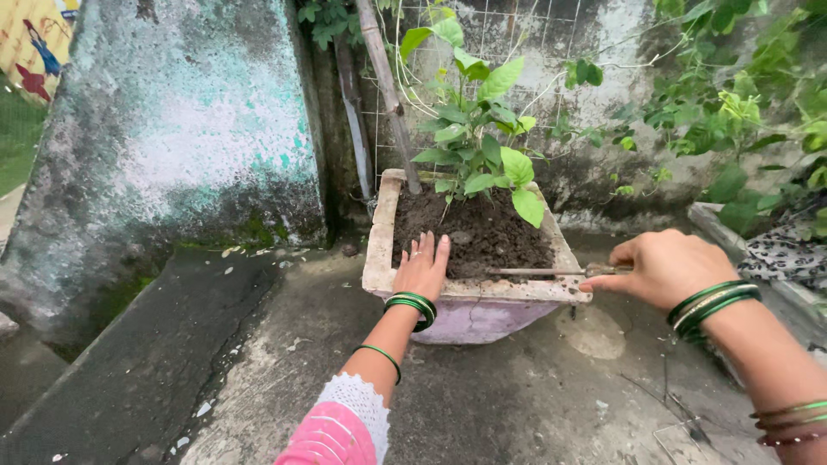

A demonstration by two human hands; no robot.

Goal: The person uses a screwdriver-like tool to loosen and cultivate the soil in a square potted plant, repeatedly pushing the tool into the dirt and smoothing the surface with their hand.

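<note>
A rectangular concrete planter (380, 250) filled with dark soil (487, 232) stands against a wall, with a leafy green plant (482, 142) growing at its back. My left hand (422, 269) lies flat, fingers apart, on the soil at the planter's near left edge. My right hand (665, 267) is closed around the handle of a thin metal rod-like tool (534, 272), whose tip lies across the soil toward the left hand. Green bangles circle both wrists.
A weathered whitish-teal wall (189, 129) rises on the left. A wooden stick (388, 86) and wire mesh (517, 34) stand behind the planter. Vines (732, 112) crowd the right side. The ground is rough concrete (517, 396).
</note>
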